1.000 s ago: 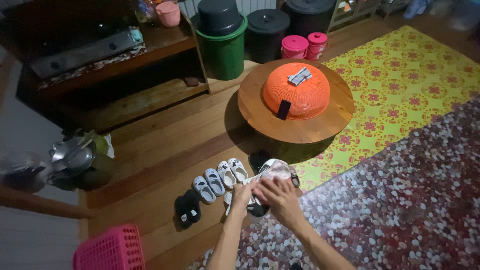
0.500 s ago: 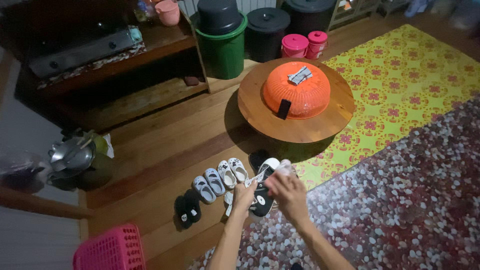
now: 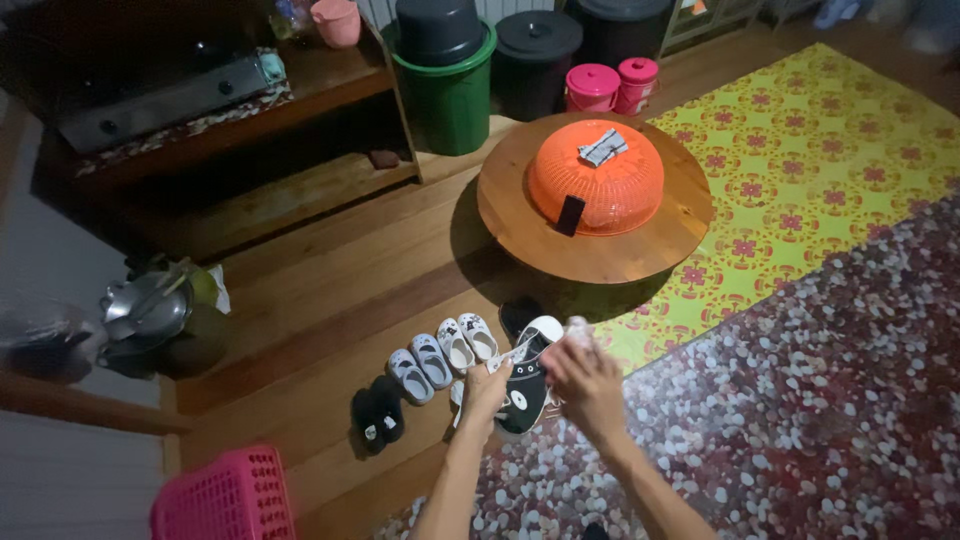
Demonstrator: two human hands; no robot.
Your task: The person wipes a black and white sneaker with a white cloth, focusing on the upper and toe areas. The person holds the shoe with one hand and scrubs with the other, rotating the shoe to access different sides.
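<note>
**Black sneaker held between both hands, toe pointing away**

The wooden floor [image 3: 330, 300] carries a low round counter [image 3: 640, 250] with an orange dome food cover [image 3: 610, 185] on it; to the right lie a yellow patterned mat [image 3: 800, 170] and a pebble-print mat [image 3: 830, 400]

Near the floor's lower edge stands a row of small shoes: a black pair [image 3: 377, 418], then pale baby shoes [image 3: 440, 358]

Just right of that row is the black high-top sneaker [image 3: 522, 392], its long axis running away from the person, white toe cap farthest

The left hand [image 3: 486, 388] sits at the sneaker's left side, fingers pinched on a white lace; the right hand [image 3: 585, 378] is at its right side, curled shut on something pale, which I cannot make out. Both hands are about equally near
</note>
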